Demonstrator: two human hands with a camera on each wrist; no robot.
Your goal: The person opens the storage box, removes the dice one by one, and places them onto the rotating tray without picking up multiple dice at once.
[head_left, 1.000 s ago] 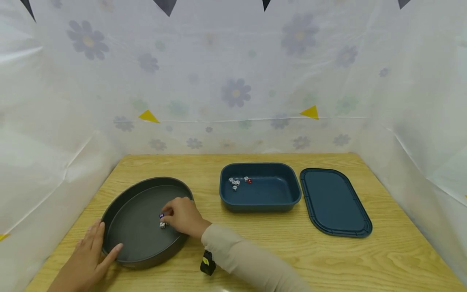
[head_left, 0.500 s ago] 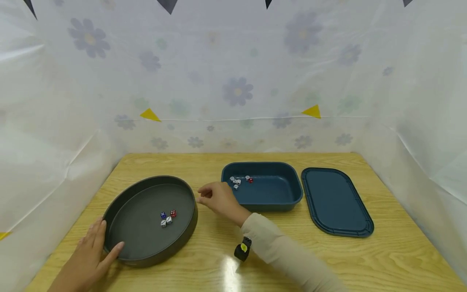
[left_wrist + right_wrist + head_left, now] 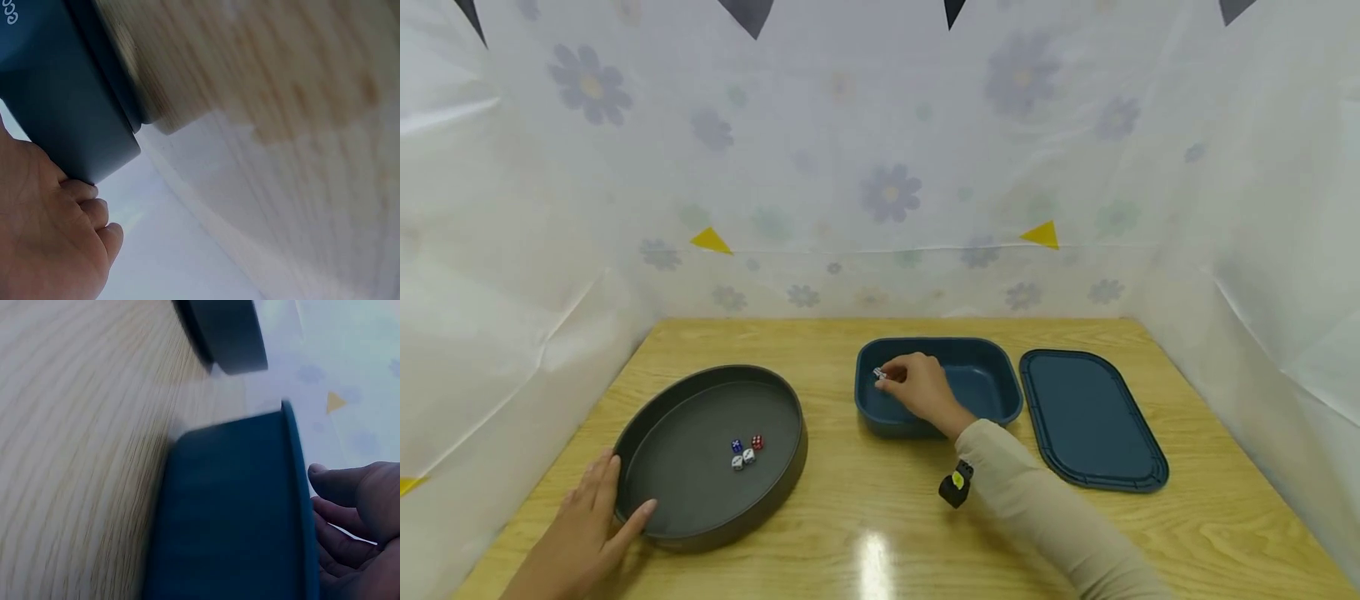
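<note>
From the head view, the right hand [image 3: 916, 388] reaches down into the blue rectangular tub [image 3: 992, 392], its fingers bent over the far left corner where a small white die [image 3: 879, 374] shows just at the fingertips — whether the fingers pinch it or only touch it cannot be told. The left hand [image 3: 583, 533] rests flat against the near left wall of the round dark tray [image 3: 647, 433], fingers straight, thumb on the rim, gripping nothing. In the tray lie a blue die [image 3: 736, 445], a red die [image 3: 757, 441] and two white dice [image 3: 743, 458], close together near its middle. The tub's blue lid [image 3: 1090, 417] lies flat on the wooden table [image 3: 865, 517] just to the right of the tub. In the left wrist view, the palm and relaxed fingers [image 3: 100, 212] lie against the tray's dark outer wall [image 3: 56, 106], with blurred wood beyond. In the right wrist view — much smeared — the tub's blue wall [image 3: 231, 512] fills the middle; the thumb and loosely bent fingers [image 3: 337, 547] hang past its rim, and no die can be made out.
</note>
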